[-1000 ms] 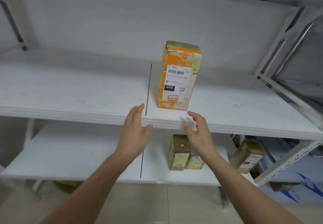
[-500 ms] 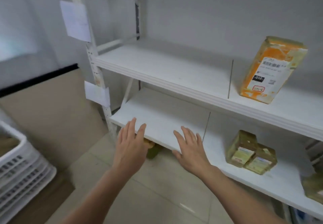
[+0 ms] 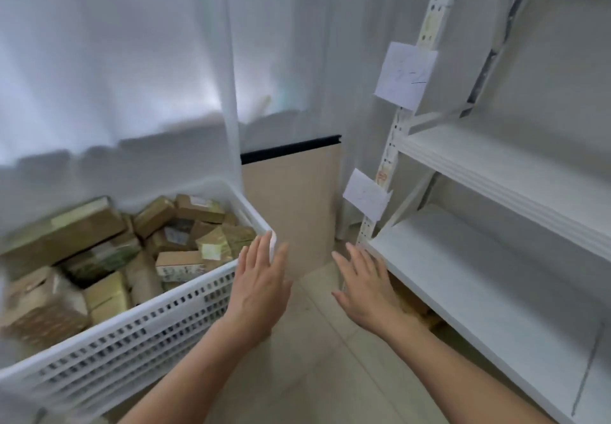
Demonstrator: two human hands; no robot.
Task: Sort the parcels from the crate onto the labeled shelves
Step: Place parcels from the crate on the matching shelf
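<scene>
Two hands up, empty: left hand point(image 3: 261, 286) & right hand point(image 3: 363, 286), fingers point(image 3: 263, 253) straight, spread. Brown parcels point(image 3: 178, 263) piled in crate point(image 3: 132, 334), left of fingers, w/ left hand nearer, by its corner. White shelves point(image 3: 496, 172) stand right of right hand.

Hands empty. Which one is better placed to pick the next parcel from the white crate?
Left. The left hand is at the corner of the white perforated plastic crate, beside brown cardboard parcels; the right hand is nearer the white shelf.
</scene>
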